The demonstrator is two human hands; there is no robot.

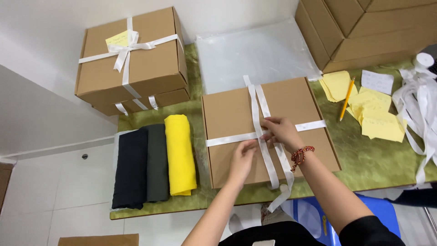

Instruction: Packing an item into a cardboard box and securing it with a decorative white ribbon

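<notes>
Hands, left hand [242, 157] and right hand [281, 132], pinch ribbon [261, 136] on perhaps four boxes' nearest box [236, 114].

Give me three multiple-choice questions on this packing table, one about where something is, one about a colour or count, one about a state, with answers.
1. Where do the folded cloths lie?
A. Left of the box being tied
B. On top of it
C. Beside the pencil

2. How many folded cloths are there?
A. Two
B. Three
C. Five

3. How is the ribbon on the middle box?
A. Tied in a bow
B. Crossed, held by both hands, not yet tied
C. Still on its roll

Answers:
1 A, they sit on the table to the box's left.
2 B, black, dark grey and yellow.
3 B, the left hand and right hand meet at the crossing; only the far box has a bow.
</notes>
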